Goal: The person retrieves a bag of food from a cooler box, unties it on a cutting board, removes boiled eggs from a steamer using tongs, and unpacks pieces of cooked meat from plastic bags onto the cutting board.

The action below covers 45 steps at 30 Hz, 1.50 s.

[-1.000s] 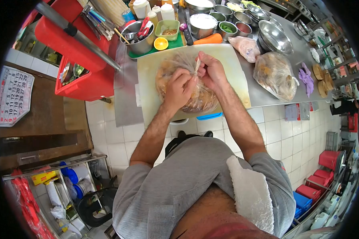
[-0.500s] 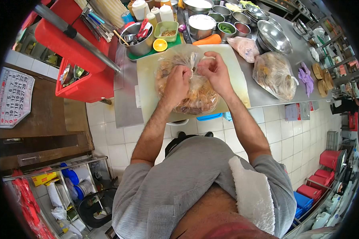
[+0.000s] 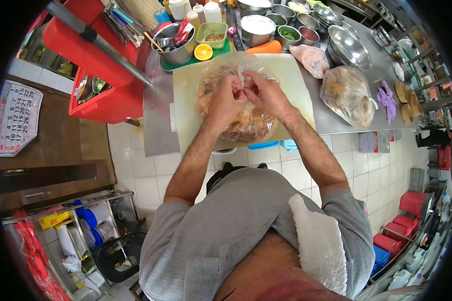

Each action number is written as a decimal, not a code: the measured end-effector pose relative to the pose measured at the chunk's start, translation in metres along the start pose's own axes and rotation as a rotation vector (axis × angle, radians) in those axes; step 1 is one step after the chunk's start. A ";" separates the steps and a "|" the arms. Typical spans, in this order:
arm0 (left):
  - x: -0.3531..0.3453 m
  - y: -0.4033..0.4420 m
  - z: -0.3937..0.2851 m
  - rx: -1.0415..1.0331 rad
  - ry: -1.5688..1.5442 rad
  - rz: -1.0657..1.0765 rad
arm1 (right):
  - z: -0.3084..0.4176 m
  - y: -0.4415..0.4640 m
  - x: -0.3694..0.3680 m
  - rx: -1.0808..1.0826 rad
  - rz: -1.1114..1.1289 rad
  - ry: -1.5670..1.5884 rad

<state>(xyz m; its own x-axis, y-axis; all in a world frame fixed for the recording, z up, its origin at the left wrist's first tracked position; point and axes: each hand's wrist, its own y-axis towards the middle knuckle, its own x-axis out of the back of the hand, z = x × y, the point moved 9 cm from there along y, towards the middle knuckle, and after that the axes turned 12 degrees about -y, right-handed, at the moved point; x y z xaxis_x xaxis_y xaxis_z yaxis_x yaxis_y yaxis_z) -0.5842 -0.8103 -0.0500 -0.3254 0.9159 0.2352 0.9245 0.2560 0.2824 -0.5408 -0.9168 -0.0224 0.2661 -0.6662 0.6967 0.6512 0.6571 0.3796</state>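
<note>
A clear plastic bag point(image 3: 251, 128) full of brownish-orange food lies on the pale cutting board point(image 3: 291, 75). Both my hands meet at its gathered top. My left hand point(image 3: 228, 99) pinches the plastic from the left side, fingers closed. From the right, my right hand point(image 3: 267, 93) has its fingertips pressed together on the same gathered plastic, close to the left fingertips. The fingers partly hide the neck of the bag. A second filled clear bag point(image 3: 347, 95) rests on the steel table right of the board.
Behind the board stand a steel pot point(image 3: 178, 50) with utensils, a green container point(image 3: 212, 35), a halved orange point(image 3: 203, 52), a carrot point(image 3: 265, 47) and several steel bowls. A pinkish bag point(image 3: 311, 59) and purple cloth point(image 3: 386, 100) lie rightward. A red bin point(image 3: 103, 103) stands left.
My hands were apart over the bag half a second ago and have come together at its neck. The bag's spread top is gathered between the fingers now.
</note>
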 end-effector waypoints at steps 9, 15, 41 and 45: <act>-0.001 -0.001 -0.001 -0.005 -0.060 0.017 | -0.022 0.005 -0.013 -0.168 0.031 0.119; -0.004 -0.003 -0.011 -0.058 0.060 0.016 | -0.061 -0.010 -0.026 -0.404 -0.211 0.614; -0.018 -0.009 0.013 0.086 -0.245 0.295 | -0.005 -0.008 0.004 -0.112 0.037 0.205; -0.016 -0.010 0.024 0.062 -0.247 0.325 | -0.021 -0.016 -0.001 -0.269 -0.121 0.341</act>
<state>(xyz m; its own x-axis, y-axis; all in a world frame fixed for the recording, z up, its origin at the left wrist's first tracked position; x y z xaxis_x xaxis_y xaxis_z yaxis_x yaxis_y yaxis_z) -0.5831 -0.8203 -0.0794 0.0361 0.9969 0.0705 0.9839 -0.0478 0.1722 -0.5363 -0.9345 -0.0419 0.3663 -0.8403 0.3996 0.8418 0.4822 0.2425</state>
